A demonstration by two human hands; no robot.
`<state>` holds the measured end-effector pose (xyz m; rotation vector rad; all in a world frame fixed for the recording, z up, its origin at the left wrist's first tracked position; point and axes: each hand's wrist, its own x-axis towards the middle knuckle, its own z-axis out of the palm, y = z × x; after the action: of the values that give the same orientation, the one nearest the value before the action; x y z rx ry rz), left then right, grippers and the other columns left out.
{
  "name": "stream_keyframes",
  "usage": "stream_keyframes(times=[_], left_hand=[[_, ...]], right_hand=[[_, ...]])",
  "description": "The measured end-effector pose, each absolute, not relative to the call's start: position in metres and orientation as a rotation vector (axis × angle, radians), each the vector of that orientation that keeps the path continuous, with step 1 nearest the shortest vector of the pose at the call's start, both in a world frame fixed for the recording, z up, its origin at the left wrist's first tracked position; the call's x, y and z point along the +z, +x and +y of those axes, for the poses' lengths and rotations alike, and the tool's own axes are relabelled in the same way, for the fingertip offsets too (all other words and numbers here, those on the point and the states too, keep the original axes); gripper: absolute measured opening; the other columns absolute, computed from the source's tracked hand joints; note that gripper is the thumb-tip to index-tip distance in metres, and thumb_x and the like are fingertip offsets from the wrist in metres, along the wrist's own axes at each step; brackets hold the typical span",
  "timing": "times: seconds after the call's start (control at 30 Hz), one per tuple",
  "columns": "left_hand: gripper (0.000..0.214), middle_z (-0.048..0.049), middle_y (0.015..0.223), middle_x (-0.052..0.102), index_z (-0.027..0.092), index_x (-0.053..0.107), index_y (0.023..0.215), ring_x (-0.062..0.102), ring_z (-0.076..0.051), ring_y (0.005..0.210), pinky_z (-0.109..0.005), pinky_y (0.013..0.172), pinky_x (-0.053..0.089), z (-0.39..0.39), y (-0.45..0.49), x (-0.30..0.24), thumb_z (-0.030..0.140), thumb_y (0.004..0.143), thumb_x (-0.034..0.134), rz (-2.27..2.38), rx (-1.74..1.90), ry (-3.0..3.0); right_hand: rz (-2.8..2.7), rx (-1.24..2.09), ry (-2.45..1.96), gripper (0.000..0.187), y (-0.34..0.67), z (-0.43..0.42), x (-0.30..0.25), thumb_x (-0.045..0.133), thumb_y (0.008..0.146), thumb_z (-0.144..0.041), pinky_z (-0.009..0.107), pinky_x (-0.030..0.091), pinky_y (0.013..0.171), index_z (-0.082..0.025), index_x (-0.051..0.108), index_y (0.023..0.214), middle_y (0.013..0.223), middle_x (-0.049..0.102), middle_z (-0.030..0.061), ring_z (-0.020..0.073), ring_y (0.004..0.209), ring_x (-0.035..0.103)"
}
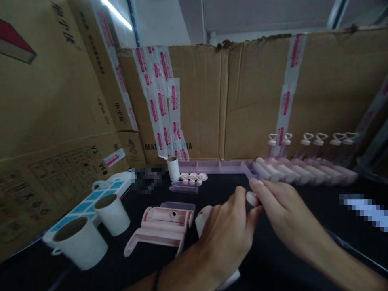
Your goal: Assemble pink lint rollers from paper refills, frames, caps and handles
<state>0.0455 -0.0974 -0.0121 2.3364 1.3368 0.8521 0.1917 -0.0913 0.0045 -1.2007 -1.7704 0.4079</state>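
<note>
My left hand (226,230) is closed around a white cylindrical roll (202,220), whose end shows at the left of the fist. My right hand (281,214) meets it from the right, fingers pinched on a small pale pink piece (252,198) at the top of the left fist. Just left of the hands a pink plastic roller holder (163,228) lies on the black table (273,266).
White paper rolls (112,212) stand on the left beside a blue-and-white card (91,198). A row of pink rollers (291,171) and heart-topped handles (312,141) lines the back right. Lilac trays (218,166), small pink discs (193,176) and cardboard walls (242,101) surround the table.
</note>
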Motion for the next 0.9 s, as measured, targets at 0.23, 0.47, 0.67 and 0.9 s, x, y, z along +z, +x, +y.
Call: stream_keyframes(times=[0.23, 0.47, 0.67, 0.9], left_hand=[[0.015, -0.0044, 0.092, 0.07, 0.026, 0.045, 0.098, 0.069, -0.025, 0.078, -0.032, 0.065, 0.039, -0.091, 0.046, -0.012, 0.038, 0.103, 0.038, 1.245, 0.955, 2.333], [0.021, 0.0006, 0.079, 0.061, 0.024, 0.048, 0.093, 0.06, -0.017, 0.069, -0.029, 0.063, 0.037, -0.092, 0.046, -0.005, 0.042, 0.102, 0.042, 1.193, 1.185, 2.126], [0.027, 0.0032, 0.083, 0.057, 0.023, 0.048, 0.114, 0.059, -0.011, 0.059, -0.022, 0.053, 0.041, -0.068, 0.034, 0.007, 0.045, 0.098, 0.047, 0.81, 1.386, 1.371], [0.036, -0.0082, 0.092, 0.075, 0.019, 0.048, 0.106, 0.076, -0.024, 0.086, -0.036, 0.081, 0.058, -0.051, 0.024, 0.013, 0.045, 0.09, 0.066, 0.819, 1.445, 1.31]], right_hand=[[-1.773, 0.407, -1.212, 0.049, 0.192, -0.093, 0.011, 0.038, 0.103, -0.046, 0.029, 0.032, 0.054, -0.022, 0.05, 0.062, 0.059, 0.057, 0.0012, 0.0162, 0.055, 0.05], [-1.775, 0.524, -1.052, 0.053, 0.2, -0.092, 0.019, 0.031, 0.106, -0.054, 0.026, 0.035, 0.058, -0.02, 0.05, 0.07, 0.064, 0.052, -0.0017, 0.0135, 0.06, 0.048], [-1.889, -0.096, -1.392, 0.034, 0.252, -0.031, 0.001, 0.044, 0.103, -0.044, 0.035, 0.044, 0.084, -0.018, 0.066, 0.105, 0.099, 0.068, 0.0087, 0.0242, 0.096, 0.061], [-2.137, -0.512, -1.581, 0.037, 0.263, 0.018, -0.047, 0.057, 0.093, -0.032, 0.049, 0.043, 0.101, -0.015, 0.068, 0.124, 0.137, 0.057, 0.0214, 0.0385, 0.125, 0.05]])
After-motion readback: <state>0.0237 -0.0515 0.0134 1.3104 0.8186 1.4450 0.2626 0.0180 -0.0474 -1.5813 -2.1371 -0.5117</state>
